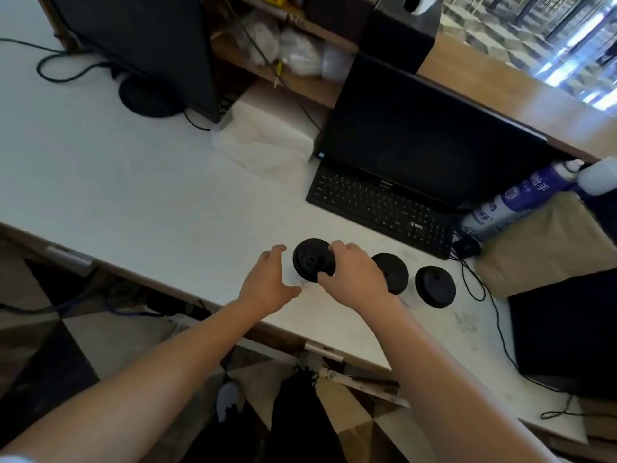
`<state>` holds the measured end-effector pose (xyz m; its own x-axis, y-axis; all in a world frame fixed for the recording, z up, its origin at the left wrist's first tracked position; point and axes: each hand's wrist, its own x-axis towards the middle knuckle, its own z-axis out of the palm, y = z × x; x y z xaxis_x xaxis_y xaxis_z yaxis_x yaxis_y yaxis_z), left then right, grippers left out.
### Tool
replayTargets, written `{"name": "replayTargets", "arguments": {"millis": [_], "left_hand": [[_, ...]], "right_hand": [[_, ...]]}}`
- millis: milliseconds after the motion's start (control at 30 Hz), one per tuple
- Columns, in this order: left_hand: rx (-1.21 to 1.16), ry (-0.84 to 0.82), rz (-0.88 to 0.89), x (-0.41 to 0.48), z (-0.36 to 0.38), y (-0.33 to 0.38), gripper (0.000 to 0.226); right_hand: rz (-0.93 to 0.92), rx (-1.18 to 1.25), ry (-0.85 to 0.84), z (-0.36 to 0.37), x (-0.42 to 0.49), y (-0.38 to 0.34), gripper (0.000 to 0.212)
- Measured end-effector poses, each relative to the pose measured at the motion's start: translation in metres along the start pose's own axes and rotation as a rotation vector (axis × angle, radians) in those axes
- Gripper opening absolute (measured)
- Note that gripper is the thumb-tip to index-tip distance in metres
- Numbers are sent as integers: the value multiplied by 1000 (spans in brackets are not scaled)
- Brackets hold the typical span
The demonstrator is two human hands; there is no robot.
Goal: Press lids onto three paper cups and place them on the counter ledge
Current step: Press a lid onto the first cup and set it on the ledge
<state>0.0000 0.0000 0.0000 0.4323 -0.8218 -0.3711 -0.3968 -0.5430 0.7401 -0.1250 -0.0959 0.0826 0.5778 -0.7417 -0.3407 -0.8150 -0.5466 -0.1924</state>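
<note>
On a white desk (133, 182), seen from above, three black-lidded paper cups stand in a row near the front edge. The right hand (354, 272) grips the rim of the leftmost lidded cup (310, 259), fingers curled over its 3 o'clock side. The left hand (267, 285) is loose and spread, empty, just beside that cup at its 9 o'clock; whether it touches is unclear. The middle cup (394, 272), partly hidden by the right hand, and the right cup (435, 286) stand apart at 3 o'clock. A black keyboard (377, 208) and dark monitor (424, 142) lie at 1 o'clock. The wooden counter ledge (500, 81) runs behind the monitor.
</note>
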Motion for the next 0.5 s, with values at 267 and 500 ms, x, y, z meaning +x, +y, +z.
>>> {"name": "replayTargets", "arguments": {"millis": [267, 500], "left_hand": [[-302, 39, 114, 17, 28, -1, 93], [-454, 124, 84, 31, 52, 0, 71]], "right_hand": [[-8, 105, 1, 14, 19, -4, 70], [-55, 80, -32, 18, 33, 1, 55]]}}
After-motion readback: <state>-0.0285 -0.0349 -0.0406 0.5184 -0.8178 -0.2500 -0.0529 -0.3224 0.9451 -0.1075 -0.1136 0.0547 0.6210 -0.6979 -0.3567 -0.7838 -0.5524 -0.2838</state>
